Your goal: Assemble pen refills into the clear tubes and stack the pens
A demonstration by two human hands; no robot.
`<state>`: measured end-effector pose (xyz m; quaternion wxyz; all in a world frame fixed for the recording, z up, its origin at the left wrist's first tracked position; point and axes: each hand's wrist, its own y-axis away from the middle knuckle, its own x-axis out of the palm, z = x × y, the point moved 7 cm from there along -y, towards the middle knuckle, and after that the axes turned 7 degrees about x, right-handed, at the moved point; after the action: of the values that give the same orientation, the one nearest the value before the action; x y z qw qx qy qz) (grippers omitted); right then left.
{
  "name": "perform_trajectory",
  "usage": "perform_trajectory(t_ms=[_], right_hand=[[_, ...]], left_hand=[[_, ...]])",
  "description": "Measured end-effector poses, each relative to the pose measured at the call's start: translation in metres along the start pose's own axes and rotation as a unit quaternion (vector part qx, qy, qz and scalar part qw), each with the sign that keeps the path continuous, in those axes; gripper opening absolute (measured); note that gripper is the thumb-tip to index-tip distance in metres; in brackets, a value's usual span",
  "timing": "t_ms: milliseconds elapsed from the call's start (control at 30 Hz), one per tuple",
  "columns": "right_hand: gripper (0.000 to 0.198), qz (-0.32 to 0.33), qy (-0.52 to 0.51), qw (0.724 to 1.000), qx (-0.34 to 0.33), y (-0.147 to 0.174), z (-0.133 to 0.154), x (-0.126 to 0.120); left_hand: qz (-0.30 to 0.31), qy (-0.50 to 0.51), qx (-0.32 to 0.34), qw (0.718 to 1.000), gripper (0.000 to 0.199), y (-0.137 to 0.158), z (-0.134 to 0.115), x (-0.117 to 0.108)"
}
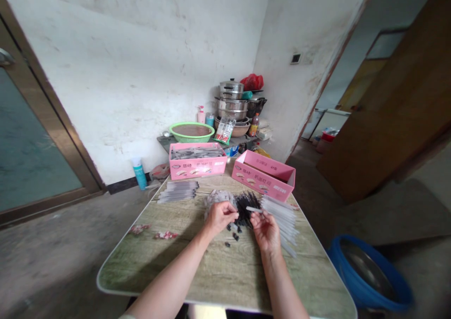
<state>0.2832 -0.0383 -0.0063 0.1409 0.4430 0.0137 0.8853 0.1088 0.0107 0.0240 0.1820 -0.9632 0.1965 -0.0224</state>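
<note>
My right hand (266, 230) is closed around a short, whitish translucent tube (253, 209), whose end points left. Facing it, my left hand (219, 217) is closed in a pinch; whatever is between its fingertips is too small to make out. Behind the hands lie a heap of thin black pieces (248, 200) and a pile of pale, whitish small parts (217, 197). Several loose black bits (235, 237) are scattered in front of them. To the right of my right hand, more translucent tubes (284, 221) are spread side by side.
Rows of greyish tubes (178, 190) lie at the table's left. A pink box (198, 167) full of similar tubes and a second pink box (262, 182) stand at the back. Behind are a green basin (192, 138) and stacked pots (231, 106). A blue tub (338, 262) stands right.
</note>
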Motion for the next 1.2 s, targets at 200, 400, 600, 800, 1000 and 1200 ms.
perform_trajectory(t_ms=[200,400,600,800,1000,1200], right_hand=[[0.014,0.015,0.016,1.0,0.003,0.0,-0.005,0.0],[0.014,0.018,0.026,0.999,0.014,0.002,-0.009,0.004],[0.019,0.027,0.053,0.998,0.02,0.005,-0.011,0.01],[0.021,0.024,0.062,0.998,0.023,0.007,-0.012,0.014],[0.021,0.027,0.064,0.997,0.025,0.006,-0.013,0.016],[0.02,0.029,0.073,0.997,0.022,0.005,-0.014,0.015]], left_hand=[[-0.021,0.153,-0.024,0.988,0.048,-0.002,-0.002,-0.01],[-0.025,0.173,-0.022,0.984,0.037,0.0,-0.008,-0.018],[-0.026,0.209,-0.027,0.977,0.036,0.002,-0.01,-0.014],[-0.056,0.201,-0.015,0.978,0.03,-0.001,-0.012,-0.017],[-0.054,0.201,-0.002,0.978,0.025,-0.002,-0.016,-0.014],[-0.044,0.202,-0.003,0.978,0.023,-0.002,-0.013,-0.013]])
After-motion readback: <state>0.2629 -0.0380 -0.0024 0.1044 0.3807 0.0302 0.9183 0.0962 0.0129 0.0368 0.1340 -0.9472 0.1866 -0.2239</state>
